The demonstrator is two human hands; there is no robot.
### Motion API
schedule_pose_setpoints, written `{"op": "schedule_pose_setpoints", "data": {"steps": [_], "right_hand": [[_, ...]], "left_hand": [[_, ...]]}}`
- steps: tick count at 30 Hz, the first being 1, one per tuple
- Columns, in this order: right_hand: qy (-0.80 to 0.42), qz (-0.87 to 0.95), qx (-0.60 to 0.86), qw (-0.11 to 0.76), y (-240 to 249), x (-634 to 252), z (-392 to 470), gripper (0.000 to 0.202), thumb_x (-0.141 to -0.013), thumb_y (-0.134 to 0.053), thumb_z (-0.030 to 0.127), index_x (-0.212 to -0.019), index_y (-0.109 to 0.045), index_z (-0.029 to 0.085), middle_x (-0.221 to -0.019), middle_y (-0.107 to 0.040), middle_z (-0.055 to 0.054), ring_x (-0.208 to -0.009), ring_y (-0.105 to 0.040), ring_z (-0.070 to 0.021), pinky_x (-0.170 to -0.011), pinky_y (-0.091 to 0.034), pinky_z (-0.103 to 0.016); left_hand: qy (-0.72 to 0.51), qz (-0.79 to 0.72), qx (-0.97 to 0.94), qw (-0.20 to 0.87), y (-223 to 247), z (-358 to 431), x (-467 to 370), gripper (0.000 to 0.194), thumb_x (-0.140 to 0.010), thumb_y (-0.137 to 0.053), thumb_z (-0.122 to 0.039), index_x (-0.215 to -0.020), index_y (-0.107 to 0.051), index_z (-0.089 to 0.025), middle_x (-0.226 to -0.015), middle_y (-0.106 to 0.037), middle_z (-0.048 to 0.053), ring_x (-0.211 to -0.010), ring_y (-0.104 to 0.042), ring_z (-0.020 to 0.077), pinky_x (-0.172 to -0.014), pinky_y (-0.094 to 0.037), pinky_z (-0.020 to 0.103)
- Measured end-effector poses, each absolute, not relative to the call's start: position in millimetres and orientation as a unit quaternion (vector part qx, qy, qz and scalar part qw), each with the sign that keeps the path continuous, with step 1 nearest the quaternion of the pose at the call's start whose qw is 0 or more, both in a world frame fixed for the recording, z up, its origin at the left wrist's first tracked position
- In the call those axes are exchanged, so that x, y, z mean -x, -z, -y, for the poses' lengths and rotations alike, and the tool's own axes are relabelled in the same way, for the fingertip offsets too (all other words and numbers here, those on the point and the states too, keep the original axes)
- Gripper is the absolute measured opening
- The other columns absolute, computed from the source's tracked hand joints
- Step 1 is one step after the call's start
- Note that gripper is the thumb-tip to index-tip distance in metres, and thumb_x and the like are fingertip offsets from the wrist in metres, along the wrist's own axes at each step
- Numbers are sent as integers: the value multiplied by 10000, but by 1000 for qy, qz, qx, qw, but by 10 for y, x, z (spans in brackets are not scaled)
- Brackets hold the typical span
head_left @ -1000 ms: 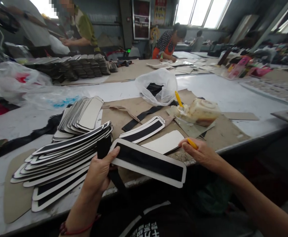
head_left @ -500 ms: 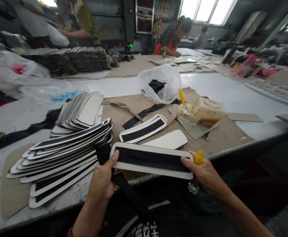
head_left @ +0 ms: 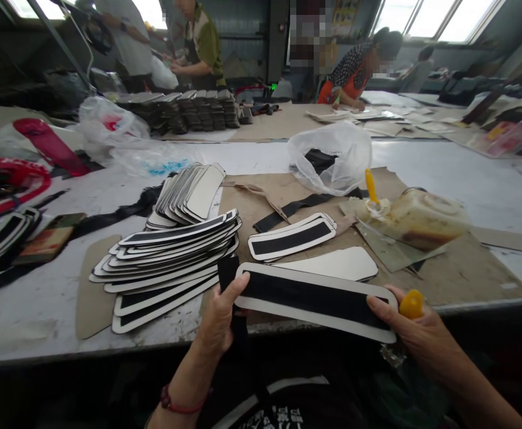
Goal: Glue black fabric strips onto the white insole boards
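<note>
Between my hands, over the table's front edge, is a long white panel with a black strip along its middle. My left hand grips its left end, thumb on top; a black fabric strip hangs at that hand. My right hand pinches the panel's right end and also keeps a yellow-handled tool in its grasp, its far end crusted with whitish stuff. Left of the panel lies a fanned stack of similar panels. Just beyond it rest a few strip-faced panels and a plain white panel.
A glue-stained plastic container with a yellow-handled spreader stands at right. A white plastic bag holds black pieces. Plain panels are fanned behind the stack. A phone-like object lies left. Co-workers stand behind the far table.
The view has swung left, so the table's things sit further right and a red item shows at left. Both hands still hold the panel, now tilted a little more down to the right.
</note>
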State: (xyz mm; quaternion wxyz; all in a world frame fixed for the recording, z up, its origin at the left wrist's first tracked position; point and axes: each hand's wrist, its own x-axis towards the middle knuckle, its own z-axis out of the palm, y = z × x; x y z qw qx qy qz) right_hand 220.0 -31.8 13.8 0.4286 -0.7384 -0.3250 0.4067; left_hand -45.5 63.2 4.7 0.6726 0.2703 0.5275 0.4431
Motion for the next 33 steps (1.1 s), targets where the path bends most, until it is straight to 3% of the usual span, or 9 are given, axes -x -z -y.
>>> {"op": "schedule_pose_setpoints", "data": {"steps": [5, 10, 18, 25, 30, 33], "right_hand": [[-394, 379, 740, 392, -187, -2199, 314, 382, -651, -713, 534, -840, -646, 209, -692, -653, -31, -641, -602, -217, -536, -508, -260], [-515, 279, 664, 466, -211, -2109, 294, 430, -704, -703, 461, -1033, -625, 195, -861, -689, -69, -679, -640, -220, -532, -525, -263], [-649, 167, 547, 502, -183, -2117, 218, 304, -720, -738, 320, -984, -672, 186, -843, -699, -54, -631, -644, -168, -586, -551, -255], [-641, 155, 557, 505, -181, -2116, 160, 357, -677, -774, 310, -994, -669, 184, -696, -683, -24, -551, -629, -154, -524, -547, -230], [-619, 186, 586, 488, -210, -2074, 56, 473, -668, -776, 339, -1092, -614, 204, -838, -711, -34, -640, -661, -182, -553, -558, -239], [-579, 218, 630, 469, -180, -2050, 4, 576, -660, -772, 393, -1167, -565, 215, -899, -717, -38, -695, -675, -197, -557, -562, -223]], "left_hand": [[-422, -527, -309, 670, -84, -629, 456, 369, -603, -800, -307, -881, -652, -113, -841, -707, 66, -784, -658, 208, -726, -525, 292], [-420, -490, -253, 721, -48, -630, 478, 305, -642, -776, -270, -881, -660, -120, -842, -721, 73, -801, -671, 220, -764, -527, 305], [-383, -452, -141, 793, -6, -652, 482, 168, -712, -710, -205, -840, -679, -102, -735, -725, 87, -667, -686, 230, -695, -564, 325], [-386, -440, -80, 807, 25, -668, 509, 315, -768, -667, -244, -1027, -634, -68, -818, -730, 108, -806, -686, 254, -780, -547, 342], [-412, -450, -171, 773, 39, -650, 650, 425, -738, -692, -407, -1029, -637, -102, -879, -726, 107, -850, -675, 258, -794, -537, 349], [-410, -460, -246, 748, 34, -650, 741, 449, -640, -783, -359, -987, -644, -111, -906, -723, 104, -871, -669, 265, -808, -526, 347]]}}
